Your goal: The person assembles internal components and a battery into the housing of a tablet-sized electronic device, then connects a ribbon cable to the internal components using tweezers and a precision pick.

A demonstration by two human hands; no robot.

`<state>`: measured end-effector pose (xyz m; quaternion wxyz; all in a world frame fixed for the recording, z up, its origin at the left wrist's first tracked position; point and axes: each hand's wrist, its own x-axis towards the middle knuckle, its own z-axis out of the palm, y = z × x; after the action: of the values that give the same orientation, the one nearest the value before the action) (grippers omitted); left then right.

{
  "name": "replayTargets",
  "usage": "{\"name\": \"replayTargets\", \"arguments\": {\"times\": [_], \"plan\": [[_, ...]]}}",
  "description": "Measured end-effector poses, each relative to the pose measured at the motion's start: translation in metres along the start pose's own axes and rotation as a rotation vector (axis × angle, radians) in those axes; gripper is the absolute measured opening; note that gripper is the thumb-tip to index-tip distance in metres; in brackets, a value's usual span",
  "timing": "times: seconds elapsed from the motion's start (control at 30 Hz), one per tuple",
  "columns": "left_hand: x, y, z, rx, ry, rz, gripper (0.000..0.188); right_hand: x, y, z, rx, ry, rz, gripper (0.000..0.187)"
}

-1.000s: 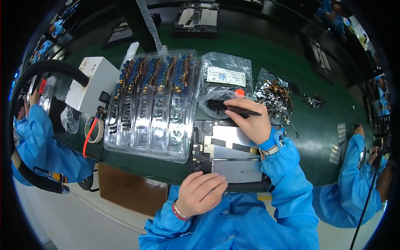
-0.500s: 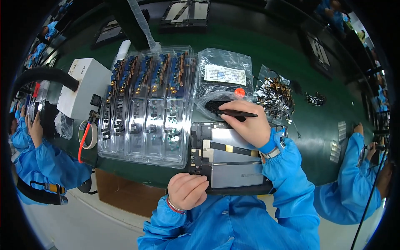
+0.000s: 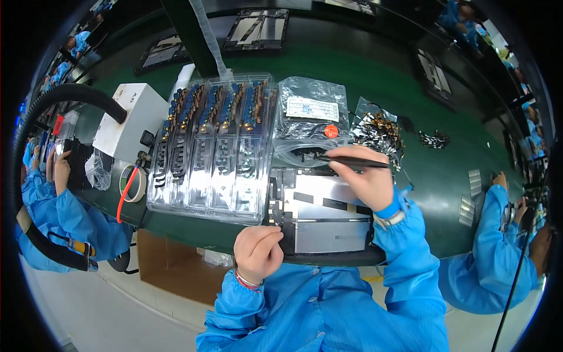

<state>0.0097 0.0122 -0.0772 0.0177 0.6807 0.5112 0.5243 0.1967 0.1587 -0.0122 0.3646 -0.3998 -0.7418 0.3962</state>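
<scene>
Black tweezers (image 3: 356, 161) — farther right (slightly)

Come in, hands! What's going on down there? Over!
Right hand pinching slim black tool, tip at clear bag. Left hand curled near opened device. Right hand partly hides device's upper right.

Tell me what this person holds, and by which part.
The right hand holds a slim black tool near its end toward the clear bag; whether the curled left hand holds anything can't be told.
</scene>
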Motion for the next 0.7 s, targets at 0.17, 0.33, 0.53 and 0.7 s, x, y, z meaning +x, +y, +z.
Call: {"name": "replayTargets", "arguments": {"times": [0.17,0.33,0.53,0.7], "plan": [[0.0,0.001,-0.011,-0.02,0.002,-0.038,0.022,-0.096,-0.023,-0.058,0.161,0.264,0.151,0.011],[-0.027,0.003,-0.037,-0.464,0.37,-0.44,0.013,-0.217,-0.04,-0.021,0.609,0.407,0.232,0.012],[-0.05,-0.063,-0.131,-0.968,0.789,-0.899,0.025,-0.12,-0.092,0.162,1.267,-0.459,0.515,0.021],[-0.081,-0.081,-0.213,-0.967,0.717,-0.783,0.044,-0.062,-0.138,0.354,1.363,-0.628,0.627,0.019]]}}
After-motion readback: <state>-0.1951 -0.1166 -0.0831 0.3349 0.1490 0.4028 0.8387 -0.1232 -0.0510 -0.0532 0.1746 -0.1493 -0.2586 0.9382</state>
